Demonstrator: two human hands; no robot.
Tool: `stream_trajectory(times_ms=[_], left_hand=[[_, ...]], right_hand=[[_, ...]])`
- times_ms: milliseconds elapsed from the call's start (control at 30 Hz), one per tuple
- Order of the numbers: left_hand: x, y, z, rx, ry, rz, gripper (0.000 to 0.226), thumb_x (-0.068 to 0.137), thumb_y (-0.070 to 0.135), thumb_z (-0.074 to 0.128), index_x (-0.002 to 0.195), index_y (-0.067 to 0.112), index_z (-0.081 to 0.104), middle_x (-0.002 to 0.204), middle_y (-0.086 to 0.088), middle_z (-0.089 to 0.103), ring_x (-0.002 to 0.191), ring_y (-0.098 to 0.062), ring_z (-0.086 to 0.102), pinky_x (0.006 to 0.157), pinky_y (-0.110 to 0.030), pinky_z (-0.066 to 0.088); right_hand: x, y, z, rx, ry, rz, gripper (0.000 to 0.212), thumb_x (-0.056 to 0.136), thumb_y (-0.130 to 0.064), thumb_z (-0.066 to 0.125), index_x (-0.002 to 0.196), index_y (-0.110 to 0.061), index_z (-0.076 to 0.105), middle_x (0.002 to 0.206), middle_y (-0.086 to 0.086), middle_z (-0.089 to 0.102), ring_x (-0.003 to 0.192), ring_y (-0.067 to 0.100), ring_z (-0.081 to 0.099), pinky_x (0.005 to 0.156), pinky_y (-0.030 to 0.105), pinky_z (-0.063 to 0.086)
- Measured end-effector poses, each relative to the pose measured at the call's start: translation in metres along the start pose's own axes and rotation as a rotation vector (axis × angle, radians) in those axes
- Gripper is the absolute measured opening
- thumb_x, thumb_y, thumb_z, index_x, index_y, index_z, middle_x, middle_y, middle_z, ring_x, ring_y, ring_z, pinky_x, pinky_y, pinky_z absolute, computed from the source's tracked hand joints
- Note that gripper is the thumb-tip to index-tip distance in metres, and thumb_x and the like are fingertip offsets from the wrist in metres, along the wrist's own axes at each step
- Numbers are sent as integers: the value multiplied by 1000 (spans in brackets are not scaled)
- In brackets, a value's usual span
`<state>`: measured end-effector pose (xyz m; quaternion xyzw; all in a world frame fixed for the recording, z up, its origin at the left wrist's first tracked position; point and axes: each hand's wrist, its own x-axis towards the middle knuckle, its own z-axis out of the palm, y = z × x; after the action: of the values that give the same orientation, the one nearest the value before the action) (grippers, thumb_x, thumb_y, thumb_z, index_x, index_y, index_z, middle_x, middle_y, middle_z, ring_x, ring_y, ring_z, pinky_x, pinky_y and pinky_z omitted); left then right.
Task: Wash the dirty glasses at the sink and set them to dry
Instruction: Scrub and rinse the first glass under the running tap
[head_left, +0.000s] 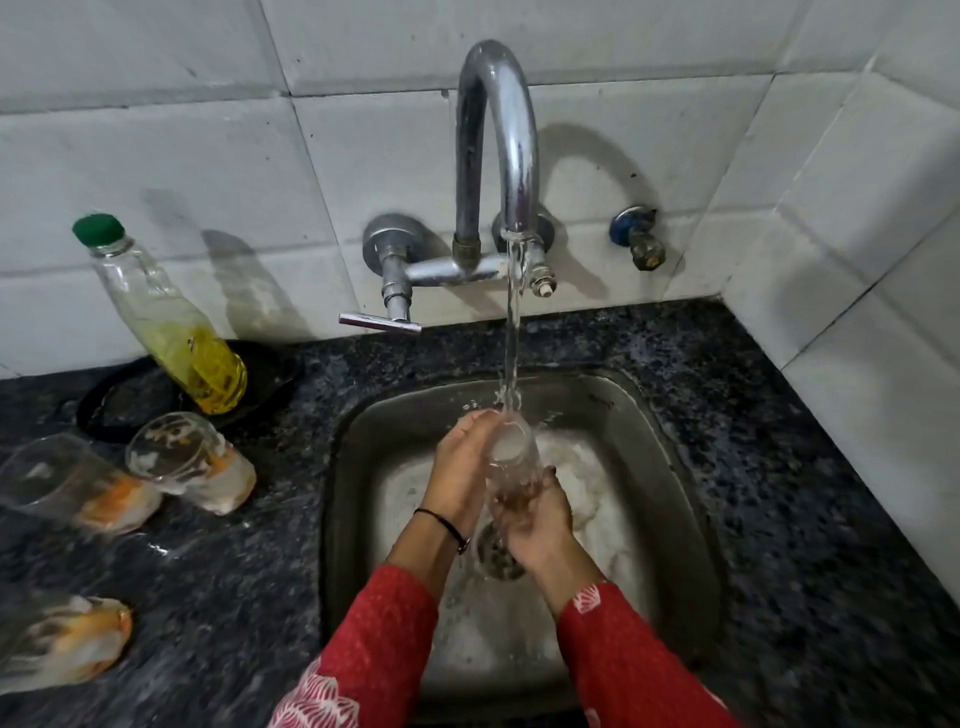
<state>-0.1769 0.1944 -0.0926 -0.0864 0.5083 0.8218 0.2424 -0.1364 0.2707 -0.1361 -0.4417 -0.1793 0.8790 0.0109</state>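
Note:
A clear glass (511, 460) stands upright over the steel sink (675, 467), right under the running tap (496, 156). Water streams into its mouth. My right hand (537, 525) grips the lower part of the glass from the right. My left hand (462, 467) lies against its left side with the fingers up by the rim. Three dirty glasses with orange residue stand on the dark counter at the left: one (189, 460) near the sink, one (72, 486) further left, one (57, 642) at the near left.
A bottle of yellow liquid with a green cap (161, 312) leans in a black dish (130, 400) behind the dirty glasses. White foam lies in the sink basin around the drain (496, 553). Tiled walls close off the back and right. A small valve (636, 236) sticks out right of the tap.

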Motion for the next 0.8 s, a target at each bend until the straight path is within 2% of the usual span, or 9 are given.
stream_trajectory(times_ms=[67,167,333,400,500,567,633,733,800], left_hand=[[-7,2,-3,-7,-11,-31,34,86,21,61,110,-3,63,103,-12,69,88,-19,64,74,-27,55],[-15,-5,-16,-90,-69,-156,56,81,28,65,130,4,52,124,-17,63,106,-26,62,84,-35,53],[-33,-19,-31,-130,-226,-364,45,86,37,59,126,14,58,121,-17,64,97,-29,67,87,-47,53],[-32,-18,-27,-38,-183,-282,41,85,33,64,120,14,59,116,-15,67,93,-29,69,90,-52,50],[-21,-13,-15,477,51,15,49,77,21,77,117,10,52,99,-3,66,85,-14,65,82,-38,53],[-14,-9,-14,691,100,159,64,69,24,83,122,16,47,107,4,61,96,-8,60,88,-29,49],[-17,2,-14,593,-26,89,59,71,21,82,121,19,49,112,2,63,100,-10,62,88,-28,51],[-25,16,-16,51,-354,-222,47,76,24,74,119,14,58,107,-11,68,87,-27,68,73,-43,58],[-19,14,-17,14,-371,-308,41,78,29,70,114,14,61,102,-12,69,81,-28,68,69,-45,58]], right_hand=[[1,-2,6,-51,-31,-39,40,100,-38,36,104,-8,61,89,15,67,78,25,62,62,33,54],[4,-20,23,-221,-157,-77,41,94,-42,46,98,-7,67,89,14,70,82,28,64,79,39,51],[-5,-31,59,-905,-208,-359,31,93,-33,57,69,-14,62,72,8,66,71,23,62,62,28,49],[-15,-37,68,-1185,-227,-548,48,94,-40,52,53,-16,51,56,1,57,59,18,57,56,26,45],[-22,-49,77,-1694,-323,-789,54,92,-49,49,48,-18,45,50,-3,48,49,12,46,56,29,38],[-23,-55,80,-1894,-380,-873,51,91,-44,55,50,-16,45,51,-3,44,48,8,41,53,28,31],[-26,-62,79,-1684,-382,-825,43,88,-39,62,54,-13,55,50,-4,46,45,7,41,49,24,33],[-27,-71,74,-1142,-422,-715,34,86,-22,68,53,-18,61,49,-5,52,47,6,43,46,20,36],[-24,-73,73,-1142,-388,-673,33,86,-21,67,54,-19,62,46,-9,55,47,5,46,48,19,39]])
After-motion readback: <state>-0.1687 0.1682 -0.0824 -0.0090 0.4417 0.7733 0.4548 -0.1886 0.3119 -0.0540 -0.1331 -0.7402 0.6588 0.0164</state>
